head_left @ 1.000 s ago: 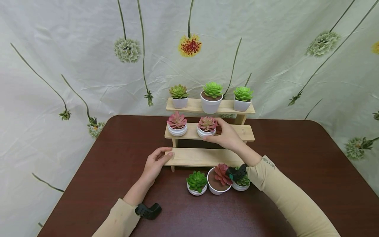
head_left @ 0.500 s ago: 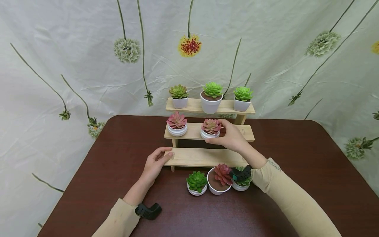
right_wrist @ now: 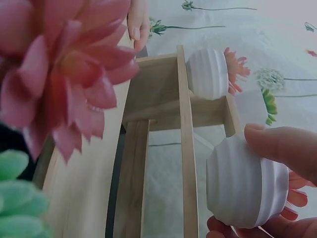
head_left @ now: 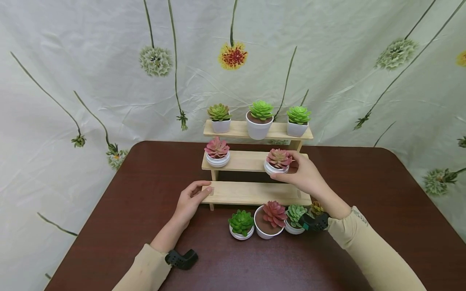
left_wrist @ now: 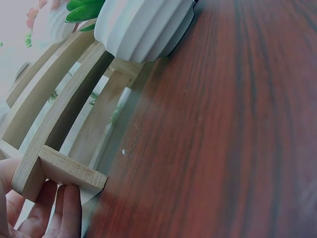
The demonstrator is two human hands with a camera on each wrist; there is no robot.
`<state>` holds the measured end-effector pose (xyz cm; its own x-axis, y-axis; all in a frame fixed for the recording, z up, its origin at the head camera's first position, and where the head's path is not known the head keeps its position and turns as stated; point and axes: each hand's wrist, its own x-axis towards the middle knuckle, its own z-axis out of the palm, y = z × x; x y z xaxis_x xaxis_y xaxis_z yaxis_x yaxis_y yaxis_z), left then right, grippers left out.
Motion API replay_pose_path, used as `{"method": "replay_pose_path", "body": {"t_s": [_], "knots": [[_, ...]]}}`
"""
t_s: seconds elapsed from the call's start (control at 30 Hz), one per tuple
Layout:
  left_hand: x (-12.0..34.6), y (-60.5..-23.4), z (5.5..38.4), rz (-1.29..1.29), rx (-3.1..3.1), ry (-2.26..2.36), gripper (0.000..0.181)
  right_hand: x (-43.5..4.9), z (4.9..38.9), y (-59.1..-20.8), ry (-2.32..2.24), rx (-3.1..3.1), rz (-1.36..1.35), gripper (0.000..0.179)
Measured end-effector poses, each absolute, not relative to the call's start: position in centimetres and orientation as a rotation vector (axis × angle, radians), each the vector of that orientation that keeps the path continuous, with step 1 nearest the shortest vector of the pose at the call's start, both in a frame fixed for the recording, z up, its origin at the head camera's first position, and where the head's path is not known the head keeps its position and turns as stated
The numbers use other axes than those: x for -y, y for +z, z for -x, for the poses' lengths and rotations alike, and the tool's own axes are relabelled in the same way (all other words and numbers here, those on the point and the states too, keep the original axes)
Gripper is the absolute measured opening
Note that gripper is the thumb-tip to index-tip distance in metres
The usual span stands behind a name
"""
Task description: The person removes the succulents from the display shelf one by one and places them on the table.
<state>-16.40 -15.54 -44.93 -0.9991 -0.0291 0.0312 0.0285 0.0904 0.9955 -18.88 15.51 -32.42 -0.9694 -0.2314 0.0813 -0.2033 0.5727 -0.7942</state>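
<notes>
My right hand [head_left: 305,173] pinches a small pink potted succulent [head_left: 279,158] by its ribbed white pot [right_wrist: 237,183], thumb on the near side and fingers behind. The pot is at the front edge of the middle tier, toward its right end. My left hand [head_left: 189,202] grips the left end of the lowest tier of a three-step wooden plant stand [head_left: 255,193], thumb on top; in the left wrist view its fingers [left_wrist: 69,210] curl under the board by the leg. Another pink succulent [head_left: 217,152] stands at the middle tier's left end.
Three green potted succulents, the middle one in a round pot [head_left: 259,128], line the top tier. In front of the stand sit a green succulent [head_left: 242,223], a red one [head_left: 274,214], a pale green one [head_left: 296,214] and a yellowish one [head_left: 316,208] on the dark table [head_left: 153,169].
My right hand has carried the pink succulent rightward along the middle tier, from near its centre toward its right end. My left hand has stayed on the lowest tier.
</notes>
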Motion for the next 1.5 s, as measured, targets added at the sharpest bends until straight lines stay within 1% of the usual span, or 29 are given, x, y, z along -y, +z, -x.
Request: {"method": "replay_pose_path", "body": {"t_s": [0.17, 0.3, 0.53, 1.07, 1.5], "knots": [[15.5, -44.9, 16.5, -0.016, 2.291, -2.102, 0.032, -17.2, 18.2, -32.6, -1.427, -2.757, 0.356, 0.068], [15.4, -44.4, 16.3, -0.033, 2.313, -2.09, 0.029, -18.4, 17.7, -32.8, -1.434, -2.764, 0.333, 0.071], [15.0, -42.5, 15.3, -0.004, 2.327, -2.078, 0.031, -20.5, 16.9, -33.2, -1.388, -2.806, 0.26, 0.075], [15.0, -42.4, 15.3, 0.004, 2.326, -2.061, 0.027, -24.5, 15.6, -34.7, -1.304, -2.919, 0.157, 0.072], [15.0, -42.3, 15.3, -0.003, 2.333, -2.061, 0.027, -26.4, 15.5, -36.6, -1.29, -2.955, 0.099, 0.069]]}}
